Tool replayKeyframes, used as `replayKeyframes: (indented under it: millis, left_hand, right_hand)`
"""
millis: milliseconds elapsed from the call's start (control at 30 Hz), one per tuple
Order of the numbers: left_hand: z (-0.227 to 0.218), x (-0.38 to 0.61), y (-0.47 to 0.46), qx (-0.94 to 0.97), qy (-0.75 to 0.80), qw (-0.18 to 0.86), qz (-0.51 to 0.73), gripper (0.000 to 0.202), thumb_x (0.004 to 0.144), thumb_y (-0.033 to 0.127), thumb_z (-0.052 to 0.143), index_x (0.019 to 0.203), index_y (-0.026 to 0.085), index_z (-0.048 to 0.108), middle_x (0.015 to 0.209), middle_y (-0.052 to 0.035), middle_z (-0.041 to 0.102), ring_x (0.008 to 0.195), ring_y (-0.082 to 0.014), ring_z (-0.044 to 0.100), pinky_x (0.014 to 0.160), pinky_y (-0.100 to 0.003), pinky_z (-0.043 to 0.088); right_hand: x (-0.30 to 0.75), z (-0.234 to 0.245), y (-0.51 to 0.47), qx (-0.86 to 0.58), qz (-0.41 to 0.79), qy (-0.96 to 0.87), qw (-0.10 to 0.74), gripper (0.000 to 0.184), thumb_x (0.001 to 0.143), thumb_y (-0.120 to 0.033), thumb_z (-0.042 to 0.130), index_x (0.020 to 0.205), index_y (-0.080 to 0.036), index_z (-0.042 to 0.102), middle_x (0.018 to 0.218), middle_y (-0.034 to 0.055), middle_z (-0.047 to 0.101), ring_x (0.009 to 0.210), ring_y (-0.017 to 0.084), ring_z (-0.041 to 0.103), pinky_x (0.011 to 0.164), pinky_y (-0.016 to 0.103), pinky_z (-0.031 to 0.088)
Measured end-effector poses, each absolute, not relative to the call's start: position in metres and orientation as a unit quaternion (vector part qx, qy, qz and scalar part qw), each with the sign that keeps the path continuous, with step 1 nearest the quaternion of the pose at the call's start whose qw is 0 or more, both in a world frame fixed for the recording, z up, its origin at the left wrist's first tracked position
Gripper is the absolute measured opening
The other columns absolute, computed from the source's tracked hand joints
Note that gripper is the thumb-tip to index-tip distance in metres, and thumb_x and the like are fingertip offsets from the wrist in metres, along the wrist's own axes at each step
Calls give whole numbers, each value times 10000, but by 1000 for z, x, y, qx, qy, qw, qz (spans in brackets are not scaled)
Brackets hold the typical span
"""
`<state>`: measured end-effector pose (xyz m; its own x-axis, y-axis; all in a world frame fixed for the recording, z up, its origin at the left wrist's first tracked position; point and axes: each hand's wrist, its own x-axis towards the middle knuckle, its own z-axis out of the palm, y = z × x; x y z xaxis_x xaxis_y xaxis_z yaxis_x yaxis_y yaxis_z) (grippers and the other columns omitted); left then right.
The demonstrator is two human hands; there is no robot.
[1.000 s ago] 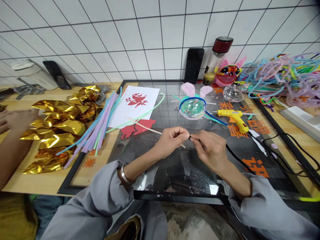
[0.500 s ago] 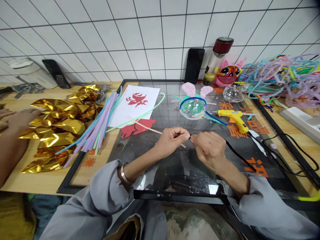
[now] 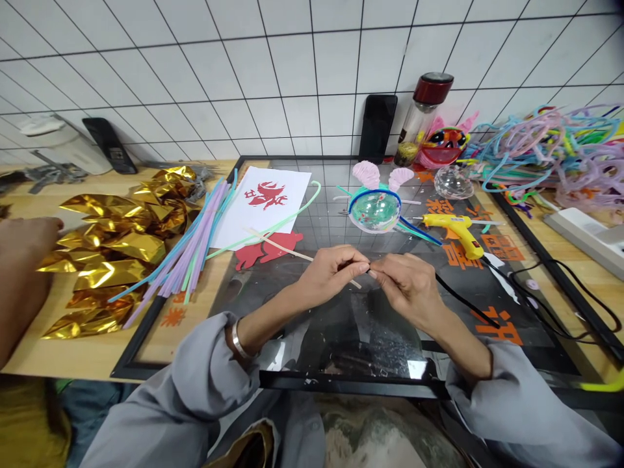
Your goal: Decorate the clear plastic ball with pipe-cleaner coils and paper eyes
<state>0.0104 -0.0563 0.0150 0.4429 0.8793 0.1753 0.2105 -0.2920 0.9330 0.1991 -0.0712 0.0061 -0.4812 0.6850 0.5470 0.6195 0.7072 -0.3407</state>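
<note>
Pinching a black stem [image 3: 463, 299], left hand [image 3: 334, 270] and right hand [image 3: 410, 281] leave most unshaped; the twelve-o'clock dome [image 3: 375, 211] already has ears [image 3: 366, 175].

Before you are two hands [image 3: 336, 272], one black stem [image 3: 463, 301], two pink-eared figures [image 3: 374, 213], one yellow glue gun [image 3: 451, 229], one white sheet [image 3: 256, 218], one red-capped bottle [image 3: 423, 112] and two dark phones [image 3: 378, 127]; the pastel stems [image 3: 197, 240] overlap too much to count.

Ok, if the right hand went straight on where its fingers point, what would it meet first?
Most likely the left hand: its fingers sit just ahead of the right hand, though whether they touch is unclear.
</note>
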Motion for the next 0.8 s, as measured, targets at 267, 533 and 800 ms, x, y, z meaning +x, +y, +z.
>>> replayKeyframes:
  millis: [267,533,800]
  left_hand:
    - [20,4,-51,718,387,482,320,214,809,330,608,726,144,673,599,2,533,563,-92,432,537,-205,313]
    - [-2,14,-56,574,395,606,384,374,778,502,622,716,139,558,559,49,441,475,-48,369,466,-185,281]
    - [-7,32,-66,446,407,635,481,333,724,422,698,675,131,544,529,57,419,457,-34,328,434,-176,240]
  right_hand:
    - [199,5,-70,-379,64,-862,331,164,921,-233,493,851,-183,633,727,22,643,668,140,563,639,279,369]
    - [199,9,-71,-387,110,-833,381,144,911,-187,472,906,-172,615,722,27,592,642,134,541,603,258,410]
    - [186,-2,-80,-402,-87,-837,360,122,893,-179,502,825,-165,602,670,37,596,600,142,505,566,273,346]
